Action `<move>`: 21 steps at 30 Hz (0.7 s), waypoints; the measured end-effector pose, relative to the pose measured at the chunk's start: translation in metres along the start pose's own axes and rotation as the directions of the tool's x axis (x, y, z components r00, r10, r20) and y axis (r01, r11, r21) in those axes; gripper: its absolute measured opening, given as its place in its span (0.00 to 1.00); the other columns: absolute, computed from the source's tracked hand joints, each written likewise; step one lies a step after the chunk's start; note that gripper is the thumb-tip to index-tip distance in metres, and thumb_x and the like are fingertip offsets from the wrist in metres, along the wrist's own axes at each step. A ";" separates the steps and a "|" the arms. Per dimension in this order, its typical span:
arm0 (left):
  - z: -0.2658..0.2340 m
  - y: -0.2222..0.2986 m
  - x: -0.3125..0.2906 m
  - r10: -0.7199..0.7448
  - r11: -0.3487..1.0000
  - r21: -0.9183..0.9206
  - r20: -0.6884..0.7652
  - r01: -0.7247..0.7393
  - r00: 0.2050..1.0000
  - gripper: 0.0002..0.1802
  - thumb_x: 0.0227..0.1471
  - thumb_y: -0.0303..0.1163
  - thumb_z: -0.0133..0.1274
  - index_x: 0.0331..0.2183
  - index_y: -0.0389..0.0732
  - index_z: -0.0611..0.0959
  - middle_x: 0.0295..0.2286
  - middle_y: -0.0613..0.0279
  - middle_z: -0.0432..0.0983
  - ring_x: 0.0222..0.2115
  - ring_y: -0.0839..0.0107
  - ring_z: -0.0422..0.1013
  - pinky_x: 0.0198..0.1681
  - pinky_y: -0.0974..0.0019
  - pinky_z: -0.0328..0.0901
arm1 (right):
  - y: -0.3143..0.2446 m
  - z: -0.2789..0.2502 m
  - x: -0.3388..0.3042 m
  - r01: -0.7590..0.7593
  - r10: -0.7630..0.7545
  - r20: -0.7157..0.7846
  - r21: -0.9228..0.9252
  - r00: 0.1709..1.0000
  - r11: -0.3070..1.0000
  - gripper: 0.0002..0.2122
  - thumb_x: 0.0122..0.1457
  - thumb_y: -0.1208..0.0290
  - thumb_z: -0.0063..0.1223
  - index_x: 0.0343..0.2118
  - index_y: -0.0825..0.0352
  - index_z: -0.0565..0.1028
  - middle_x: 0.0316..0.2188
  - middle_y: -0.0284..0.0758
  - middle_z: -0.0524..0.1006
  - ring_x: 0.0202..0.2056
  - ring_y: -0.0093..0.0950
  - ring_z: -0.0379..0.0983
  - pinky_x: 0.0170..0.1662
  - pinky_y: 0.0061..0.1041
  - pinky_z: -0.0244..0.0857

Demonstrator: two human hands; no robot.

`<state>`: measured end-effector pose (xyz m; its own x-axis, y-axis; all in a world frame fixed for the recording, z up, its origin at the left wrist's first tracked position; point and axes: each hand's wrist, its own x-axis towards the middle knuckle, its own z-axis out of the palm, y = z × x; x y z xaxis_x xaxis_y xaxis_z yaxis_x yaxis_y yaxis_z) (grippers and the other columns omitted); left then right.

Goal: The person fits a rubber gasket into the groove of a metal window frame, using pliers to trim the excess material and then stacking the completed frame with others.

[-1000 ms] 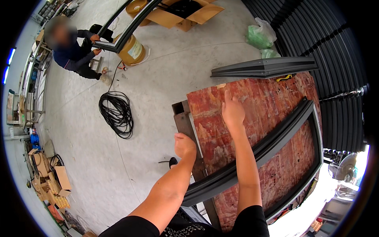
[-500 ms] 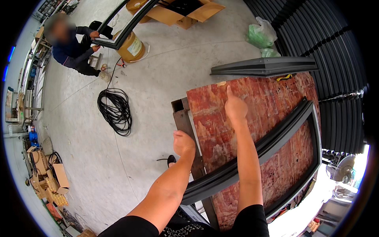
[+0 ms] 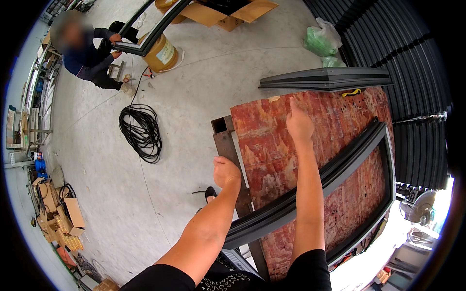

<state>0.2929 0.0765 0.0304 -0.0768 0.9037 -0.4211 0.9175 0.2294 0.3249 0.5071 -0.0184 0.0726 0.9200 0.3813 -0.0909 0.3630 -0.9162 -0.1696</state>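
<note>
My left hand [image 3: 226, 172] is curled into a fist over the brown steel beam [image 3: 229, 145] at the table's left edge, and nothing shows in it. Above the red, scuffed board [image 3: 264, 160] of the table, my right hand [image 3: 300, 123] is closed, with one digit sticking out toward the far edge and nothing visible in its grip. A dark grey window frame [image 3: 347, 157] lies slantwise across the board, passing under my right forearm. Whether either hand touches the surface below it, I cannot tell.
Another dark grey frame [image 3: 325, 79] rests at the board's far edge, beside a yellow-and-black tool [image 3: 351, 92]. Coiled black cable [image 3: 141, 133] lies on the floor at left. A seated co-worker [image 3: 87, 56] holds a frame over a yellow drum [image 3: 162, 54]. Dark profiles [image 3: 383, 43] are stacked at right.
My right hand has shifted a little to the right and slightly farther over the board, its digit still out. My left hand stays almost where it was. The view has tilted slightly.
</note>
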 end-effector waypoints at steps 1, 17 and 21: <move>0.001 -0.001 0.000 0.016 1.000 0.001 -0.028 -0.016 0.999 0.28 0.61 0.46 0.25 0.36 0.39 0.78 0.31 0.42 0.78 0.33 0.39 0.72 0.38 0.42 0.66 | -0.002 -0.002 0.001 0.019 -0.019 0.001 0.008 1.000 1.000 0.25 0.55 0.69 0.43 0.59 0.49 0.65 0.26 0.40 0.78 0.28 0.41 0.75 0.30 0.42 0.67; 0.003 -0.005 0.000 0.038 0.999 -0.015 0.003 -0.038 0.999 0.28 0.61 0.47 0.25 0.35 0.40 0.78 0.31 0.44 0.78 0.32 0.39 0.72 0.37 0.42 0.65 | 0.003 0.008 -0.029 -0.052 0.062 0.111 -0.083 0.992 0.995 0.27 0.54 0.70 0.43 0.61 0.53 0.63 0.26 0.39 0.79 0.28 0.40 0.76 0.31 0.40 0.68; 0.007 -0.007 0.001 0.058 0.998 -0.029 -0.037 -0.059 0.998 0.28 0.61 0.47 0.25 0.35 0.40 0.78 0.30 0.44 0.78 0.32 0.39 0.72 0.36 0.42 0.65 | -0.001 0.011 -0.046 -0.043 0.051 0.101 -0.081 0.994 0.996 0.27 0.54 0.69 0.44 0.60 0.57 0.63 0.25 0.40 0.78 0.27 0.40 0.76 0.30 0.40 0.68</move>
<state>0.2891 0.0731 0.0224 -0.0383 0.9282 -0.3700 0.9087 0.1864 0.3735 0.4628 -0.0336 0.0661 0.9175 0.3446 -0.1986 0.3342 -0.9387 -0.0851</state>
